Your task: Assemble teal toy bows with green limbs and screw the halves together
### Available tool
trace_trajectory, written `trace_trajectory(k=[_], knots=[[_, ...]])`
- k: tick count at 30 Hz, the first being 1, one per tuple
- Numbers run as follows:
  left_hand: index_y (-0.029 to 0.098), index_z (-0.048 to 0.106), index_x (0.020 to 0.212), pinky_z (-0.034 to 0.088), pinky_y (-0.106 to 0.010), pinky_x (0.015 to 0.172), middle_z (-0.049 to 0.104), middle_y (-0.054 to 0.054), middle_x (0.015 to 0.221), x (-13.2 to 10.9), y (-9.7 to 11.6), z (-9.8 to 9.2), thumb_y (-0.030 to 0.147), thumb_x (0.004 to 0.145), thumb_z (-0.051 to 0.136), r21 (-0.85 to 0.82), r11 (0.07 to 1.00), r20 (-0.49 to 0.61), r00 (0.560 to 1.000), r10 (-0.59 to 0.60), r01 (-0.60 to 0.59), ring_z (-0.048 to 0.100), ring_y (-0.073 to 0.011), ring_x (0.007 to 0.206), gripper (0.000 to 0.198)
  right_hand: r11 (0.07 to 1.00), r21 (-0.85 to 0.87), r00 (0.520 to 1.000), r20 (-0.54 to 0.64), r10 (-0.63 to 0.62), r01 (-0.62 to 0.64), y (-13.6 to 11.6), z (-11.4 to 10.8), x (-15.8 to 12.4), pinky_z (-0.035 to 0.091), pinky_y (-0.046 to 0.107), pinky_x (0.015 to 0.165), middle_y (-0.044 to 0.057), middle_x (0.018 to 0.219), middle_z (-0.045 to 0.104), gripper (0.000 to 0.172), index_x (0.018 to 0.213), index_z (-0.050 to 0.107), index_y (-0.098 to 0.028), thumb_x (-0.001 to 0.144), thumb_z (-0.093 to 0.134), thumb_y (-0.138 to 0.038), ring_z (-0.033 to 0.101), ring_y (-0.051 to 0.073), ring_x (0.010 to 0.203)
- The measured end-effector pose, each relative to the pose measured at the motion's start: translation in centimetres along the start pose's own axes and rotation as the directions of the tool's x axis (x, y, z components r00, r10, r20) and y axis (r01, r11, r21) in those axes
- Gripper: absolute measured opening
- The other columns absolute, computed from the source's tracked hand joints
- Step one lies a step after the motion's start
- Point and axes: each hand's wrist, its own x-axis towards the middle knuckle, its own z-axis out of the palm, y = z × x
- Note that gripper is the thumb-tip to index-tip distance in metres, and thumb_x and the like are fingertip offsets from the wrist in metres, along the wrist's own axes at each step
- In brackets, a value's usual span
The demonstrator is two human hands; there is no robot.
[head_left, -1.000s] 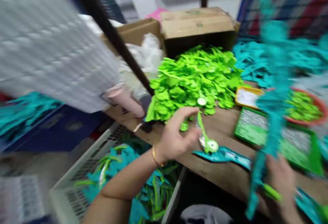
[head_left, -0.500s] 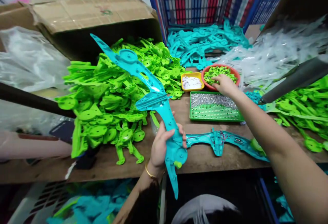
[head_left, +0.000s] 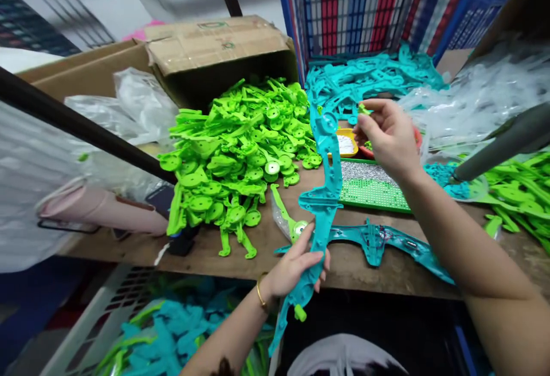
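My left hand (head_left: 296, 267) is wrapped round a long teal plastic toy bow half (head_left: 325, 215), held up at a slant above the table edge. A small green knob (head_left: 299, 313) sticks out near its lower end. My right hand (head_left: 391, 135) is raised by the bow half's upper end, pinching a small green plastic piece (head_left: 363, 109) between thumb and fingertips. Below that hand, the red bowl (head_left: 417, 138) of green pieces is partly hidden. Behind the held part, a second teal bow half (head_left: 373, 244) with thin wires lies on the table.
A green perforated tray (head_left: 373, 195) holds small metal screws, beside a yellow dish (head_left: 350, 142) of white pieces. Green parts (head_left: 240, 158) are heaped on the left before a cardboard box (head_left: 223, 49). Teal parts (head_left: 369, 78) pile up behind. A grey bar (head_left: 502, 135) slants in from the right.
My right hand has lifted out of the red bowl with a small green piece and moved up beside the bow half. The bow half has turned more upright. The view has shifted left.
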Motion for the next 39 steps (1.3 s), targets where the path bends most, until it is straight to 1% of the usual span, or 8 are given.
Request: trace_trajectory(k=[2,3,9,12,17,22,28,39], knots=[[0.032,0.005,0.149,0.050,-0.021,0.050,0.059,0.000,0.082,-0.3,-0.8,0.3,0.036,0.086,0.060,0.015,1.000,-0.017,1.000,0.024,-0.023,0.061,-0.0121,0.064,0.084,0.997,0.056,0.997,0.059,0.051,-0.055,-1.1,1.0,-0.3,0.047,0.026,0.054,-0.002,0.070,0.060,0.022,0.098,0.054,-0.021,0.087,0.057,-0.040,0.058,0.009,0.058],[0.033,0.002,0.150,0.049,-0.020,0.051,0.059,0.000,0.083,-0.5,-1.1,0.4,0.037,0.086,0.059,0.030,0.999,-0.027,0.999,0.037,-0.036,0.060,-0.0117,0.064,0.086,0.996,0.053,0.995,0.075,0.064,-0.068,-1.3,1.3,-0.5,0.046,0.025,0.053,-0.001,0.070,0.061,0.023,0.094,0.055,-0.020,0.086,0.058,-0.042,0.058,0.009,0.057],[0.034,0.002,0.151,0.046,-0.020,0.050,0.055,0.001,0.081,-0.8,-2.0,0.5,0.039,0.085,0.060,0.138,0.988,-0.052,0.996,0.072,-0.064,0.056,-0.0104,0.063,0.088,0.999,0.037,0.999,0.043,0.006,-0.008,-1.6,1.6,-1.3,0.048,0.024,0.054,-0.001,0.068,0.063,0.031,0.086,0.060,-0.019,0.083,0.060,-0.050,0.059,0.009,0.058],[0.032,0.000,0.152,0.045,-0.020,0.049,0.055,0.001,0.081,-0.9,-1.8,0.6,0.040,0.084,0.060,0.160,0.985,-0.064,0.996,0.068,-0.057,0.055,-0.0106,0.063,0.090,0.994,0.097,0.996,0.078,0.046,-0.054,-1.7,1.3,-1.5,0.047,0.023,0.050,0.000,0.072,0.065,0.035,0.087,0.059,-0.019,0.082,0.060,-0.054,0.060,0.009,0.059],[0.029,0.005,0.152,0.045,-0.021,0.049,0.055,0.000,0.081,-1.2,-1.8,1.0,0.039,0.084,0.058,0.212,0.977,-0.077,0.996,0.052,-0.035,0.056,-0.0110,0.062,0.087,0.982,0.146,0.990,0.097,0.105,-0.118,-1.9,0.9,-1.8,0.053,0.026,0.056,0.001,0.075,0.067,0.040,0.088,0.058,-0.020,0.078,0.062,-0.059,0.064,0.011,0.063],[0.027,0.014,0.152,0.042,-0.020,0.047,0.055,0.000,0.078,-1.3,-2.1,1.5,0.038,0.086,0.055,0.329,0.943,-0.113,0.988,0.102,-0.060,0.056,-0.0116,0.059,0.078,0.997,0.051,0.995,0.074,0.059,-0.063,-2.5,0.8,-2.1,0.054,0.027,0.058,0.000,0.069,0.064,0.037,0.085,0.060,-0.020,0.079,0.062,-0.056,0.064,0.012,0.062],[0.026,0.014,0.152,0.043,-0.021,0.047,0.055,-0.001,0.080,-1.4,-2.2,1.4,0.040,0.087,0.052,0.378,0.923,-0.138,0.982,0.131,-0.070,0.056,-0.0118,0.059,0.076,0.986,0.136,0.996,0.022,0.090,-0.092,-2.6,0.4,-2.4,0.058,0.030,0.066,0.000,0.074,0.065,0.035,0.088,0.056,-0.020,0.081,0.061,-0.054,0.066,0.013,0.067],[0.027,0.013,0.152,0.043,-0.022,0.049,0.054,0.000,0.078,-1.2,-2.4,1.9,0.040,0.089,0.050,0.390,0.919,-0.135,0.984,0.117,-0.056,0.055,-0.0118,0.058,0.075,0.963,0.213,0.986,0.045,0.161,-0.167,-2.3,-0.1,-2.7,0.058,0.034,0.070,0.002,0.075,0.065,0.031,0.087,0.055,-0.019,0.079,0.065,-0.047,0.067,0.014,0.068]])
